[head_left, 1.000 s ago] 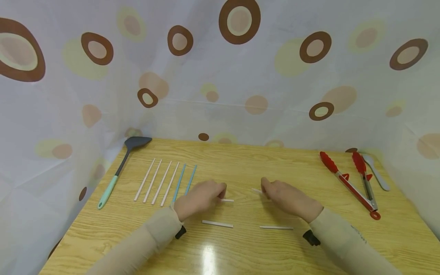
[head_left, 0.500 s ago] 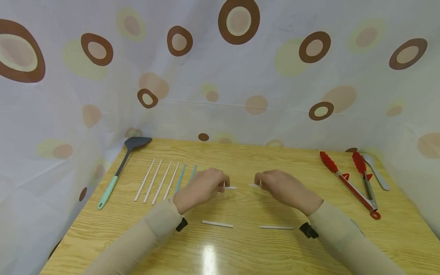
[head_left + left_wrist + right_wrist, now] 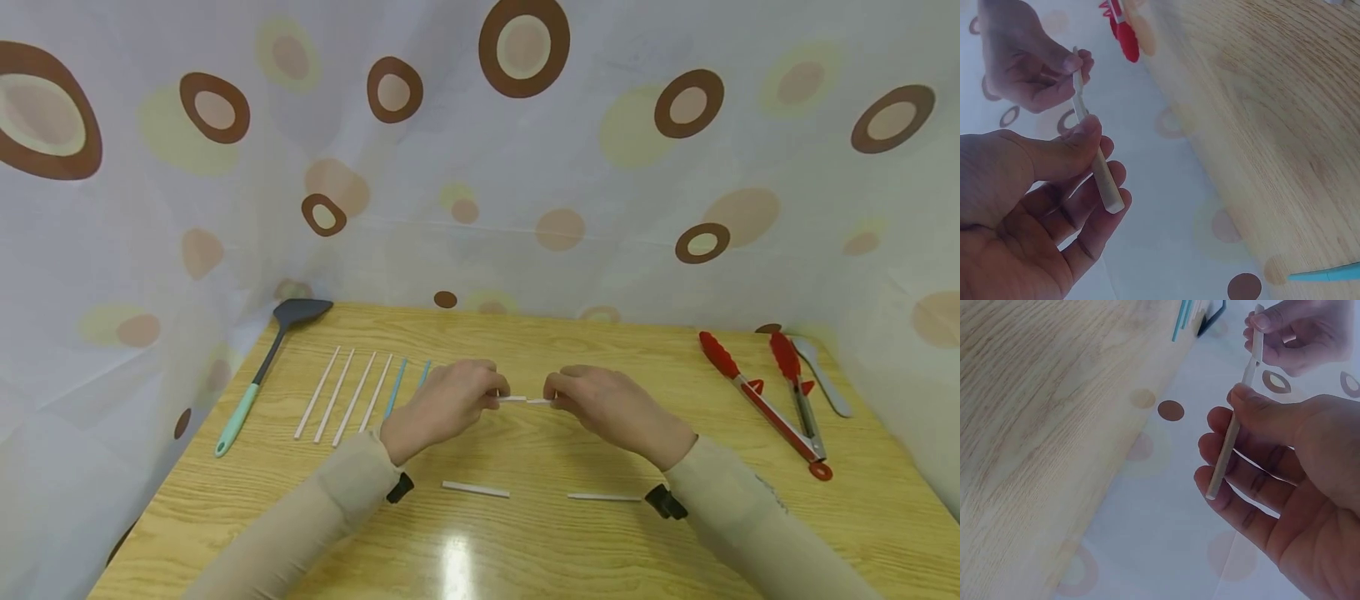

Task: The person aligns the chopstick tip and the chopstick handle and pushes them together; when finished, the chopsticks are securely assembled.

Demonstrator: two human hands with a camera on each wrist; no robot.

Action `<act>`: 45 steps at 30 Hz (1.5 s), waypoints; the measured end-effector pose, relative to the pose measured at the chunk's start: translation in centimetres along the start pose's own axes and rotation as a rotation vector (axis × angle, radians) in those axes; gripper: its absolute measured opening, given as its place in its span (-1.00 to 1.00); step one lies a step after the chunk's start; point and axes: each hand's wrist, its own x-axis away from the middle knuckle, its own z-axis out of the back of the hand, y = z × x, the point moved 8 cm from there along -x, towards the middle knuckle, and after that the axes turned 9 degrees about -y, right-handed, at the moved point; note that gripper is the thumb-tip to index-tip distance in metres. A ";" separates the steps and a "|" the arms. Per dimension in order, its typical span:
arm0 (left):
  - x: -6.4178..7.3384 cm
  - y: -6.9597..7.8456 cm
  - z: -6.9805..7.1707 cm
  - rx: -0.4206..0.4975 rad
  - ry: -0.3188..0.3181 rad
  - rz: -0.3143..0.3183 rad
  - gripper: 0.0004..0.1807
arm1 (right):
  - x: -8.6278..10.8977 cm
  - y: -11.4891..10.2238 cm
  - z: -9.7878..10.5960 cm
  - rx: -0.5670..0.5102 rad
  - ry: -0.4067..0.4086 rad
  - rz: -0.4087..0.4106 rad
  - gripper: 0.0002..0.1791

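Note:
My left hand [image 3: 442, 404] pinches a pale, thicker chopstick half [image 3: 1107, 187] between thumb and fingers, its squared end toward the palm. In my right hand [image 3: 611, 408] is a slimmer chopstick half [image 3: 1222, 459], held along the curled fingers with the thumb pressing on it. Both halves are raised above the table, and their facing ends meet at a notch-like joint between the hands. Closer to me on the table lie another thick chopstick half [image 3: 476, 489] at left and a thin chopstick half [image 3: 603, 497] at right.
Several full-length white chopsticks [image 3: 317, 393] and two blue chopsticks [image 3: 396, 389] lie in a row at left, partly behind the left hand. Beyond them is a turner [image 3: 237, 418] with a mint handle. Red tongs [image 3: 776, 414] and a grey flat utensil [image 3: 823, 379] lie at right.
Both hands have moved away from me and inward, bringing the two held chopstick halves from apart to end against end. The two halves on the table stay put.

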 end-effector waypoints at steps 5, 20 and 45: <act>0.0 0.0 -0.1 0.009 -0.005 0.011 -0.84 | 0.0 0.0 0.0 -0.001 0.012 -0.002 -0.81; -0.2 0.5 -0.2 -0.100 0.026 -0.015 -0.82 | 0.0 0.5 -0.3 -0.062 -0.027 -0.047 -0.86; -0.2 1.5 -0.4 -0.049 0.141 -0.148 -0.84 | -0.1 -0.5 0.4 -0.014 0.128 0.026 -0.83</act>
